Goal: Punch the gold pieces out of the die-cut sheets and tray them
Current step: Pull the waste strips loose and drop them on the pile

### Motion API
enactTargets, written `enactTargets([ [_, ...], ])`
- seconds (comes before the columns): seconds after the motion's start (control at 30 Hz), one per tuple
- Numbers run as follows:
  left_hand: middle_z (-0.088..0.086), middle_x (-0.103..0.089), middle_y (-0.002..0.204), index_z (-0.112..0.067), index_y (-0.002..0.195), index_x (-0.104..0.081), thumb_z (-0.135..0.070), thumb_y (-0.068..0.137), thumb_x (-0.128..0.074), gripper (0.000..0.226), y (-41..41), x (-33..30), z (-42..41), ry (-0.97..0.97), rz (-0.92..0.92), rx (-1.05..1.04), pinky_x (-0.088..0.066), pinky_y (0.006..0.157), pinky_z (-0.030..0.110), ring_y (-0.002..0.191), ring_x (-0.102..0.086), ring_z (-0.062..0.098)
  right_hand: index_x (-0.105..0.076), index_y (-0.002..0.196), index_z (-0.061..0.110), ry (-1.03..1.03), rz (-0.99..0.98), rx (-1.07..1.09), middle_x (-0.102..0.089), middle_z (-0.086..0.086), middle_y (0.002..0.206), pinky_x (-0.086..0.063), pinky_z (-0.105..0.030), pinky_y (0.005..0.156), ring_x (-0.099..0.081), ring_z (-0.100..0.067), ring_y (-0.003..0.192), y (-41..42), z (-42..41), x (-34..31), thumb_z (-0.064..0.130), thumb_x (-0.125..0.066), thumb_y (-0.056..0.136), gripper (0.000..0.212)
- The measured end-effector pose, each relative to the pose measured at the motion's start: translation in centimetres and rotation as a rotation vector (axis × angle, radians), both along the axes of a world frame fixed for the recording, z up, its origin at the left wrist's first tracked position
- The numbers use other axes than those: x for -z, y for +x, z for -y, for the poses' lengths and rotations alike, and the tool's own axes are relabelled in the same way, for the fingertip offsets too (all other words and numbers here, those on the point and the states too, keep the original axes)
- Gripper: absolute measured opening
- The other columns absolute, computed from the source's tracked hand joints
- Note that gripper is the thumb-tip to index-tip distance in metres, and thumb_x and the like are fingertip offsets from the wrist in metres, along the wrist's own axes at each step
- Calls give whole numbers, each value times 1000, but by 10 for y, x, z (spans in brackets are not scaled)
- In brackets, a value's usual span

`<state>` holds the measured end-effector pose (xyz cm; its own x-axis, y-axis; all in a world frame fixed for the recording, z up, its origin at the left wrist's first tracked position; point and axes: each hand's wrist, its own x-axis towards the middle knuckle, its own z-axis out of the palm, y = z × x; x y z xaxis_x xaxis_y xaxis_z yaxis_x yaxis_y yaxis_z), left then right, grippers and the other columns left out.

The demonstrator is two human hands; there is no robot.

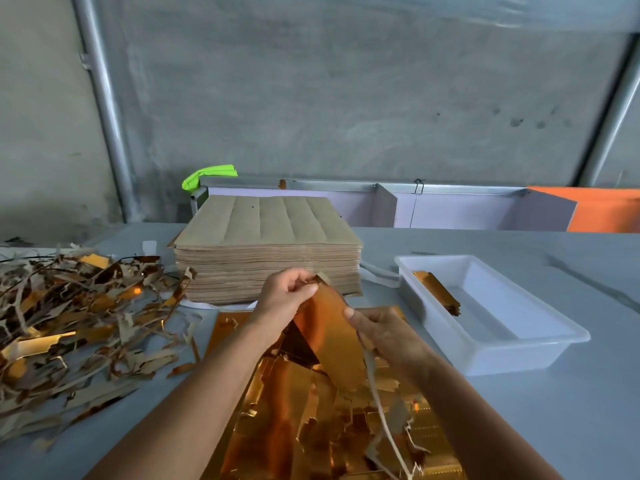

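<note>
A long gold piece (330,336) is lifted above the gold die-cut sheet (287,420) lying in front of me. My left hand (282,299) pinches the piece's far end, where a brown tab sticks up. My right hand (384,332) grips its right edge. A thin pale waste strip (381,407) hangs down from the piece over the sheet. To the right stands a white plastic tray (540,355) with a small stack of gold pieces (438,292) along its left side.
A tall stack of brown-backed sheets (268,247) stands behind my hands. A heap of torn gold and brown waste (76,323) covers the table's left side. Beyond the grey table (571,427) are a white rack, an orange panel and a concrete wall.
</note>
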<state>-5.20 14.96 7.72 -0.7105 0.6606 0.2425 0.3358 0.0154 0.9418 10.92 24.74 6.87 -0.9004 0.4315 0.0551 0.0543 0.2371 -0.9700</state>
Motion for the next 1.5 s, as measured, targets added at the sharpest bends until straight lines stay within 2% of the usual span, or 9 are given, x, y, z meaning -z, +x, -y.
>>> enactTargets([
  [0.27, 6, -67, 92, -11, 90, -63, -9, 94, -55, 10, -10, 16, 6, 175, 411, -96, -49, 91, 40, 92, -61, 22, -66, 88, 4, -432, -32, 157, -69, -18, 102, -56, -36, 69, -68, -30, 87, 1, 6, 10, 26, -74, 70, 31],
  [0.37, 4, -67, 86, -12, 88, -65, -5, 93, -55, 14, -9, 13, 11, 223, 391, -59, -50, 83, 36, 88, -61, 22, -61, 101, 6, -547, 11, 204, -72, -16, 93, -56, -32, 58, -70, -27, 80, -2, 10, 1, 20, -65, 85, 22],
  [0.53, -4, -73, 89, -23, 92, -72, -10, 94, -55, 22, -5, 13, 22, 192, 216, -51, -53, 71, 19, 83, -68, 10, -62, 80, 9, -164, 237, 406, -58, -5, 73, -42, -19, 52, -55, -12, 62, -9, 9, -7, 25, -59, 92, 20],
  [0.83, 1, -69, 68, -18, 89, -64, -6, 98, -46, 23, -2, 28, 26, 115, 141, -94, -42, 45, 19, 47, -53, 8, -58, 81, 9, -371, -9, 673, -56, -8, 67, -46, -23, 54, -54, -17, 58, -13, 11, 5, 29, -50, 98, 27],
  [0.93, 0, -66, 66, -15, 90, -68, -9, 97, -50, 20, -3, 28, 31, 29, 82, -3, -45, 52, 18, 51, -53, 7, -59, 87, 12, -533, -78, 758, -62, -19, 80, -53, -33, 74, -64, -28, 77, -14, 5, 0, 29, -51, 98, 22],
  [1.23, -6, -63, 65, -22, 76, -73, -15, 90, -62, 20, 11, 22, 40, -211, -50, 349, -48, 64, 17, 64, -55, 3, -54, 80, 12, -1060, -275, 932, -61, -4, 78, -45, -30, 67, -55, -17, 72, -9, -28, 2, 29, -59, 94, 23],
  [1.33, -8, -60, 65, -22, 79, -74, -21, 90, -62, 17, 11, 25, 44, -197, -16, 346, -47, 64, 16, 65, -54, 3, -53, 83, 10, -1062, -318, 1003, -60, -2, 79, -46, -31, 71, -55, -16, 72, 4, -42, 14, 28, -56, 96, 22],
  [1.43, 0, -61, 70, -16, 85, -74, -21, 91, -57, 19, 5, 23, 47, -45, 130, 307, -46, 60, 16, 66, -53, 10, -53, 82, 2, -702, -238, 1117, -62, -22, 98, -52, -39, 82, -61, -35, 90, 16, -55, 30, 18, -47, 98, 23],
  [1.5, 4, -60, 69, -10, 85, -74, -22, 85, -57, 21, 0, 17, 48, 88, 246, 358, -46, 57, 18, 63, -53, 12, -58, 102, -3, -553, -255, 1172, -61, -17, 90, -52, -43, 82, -61, -32, 82, 20, -57, 34, 15, -47, 97, 22],
])
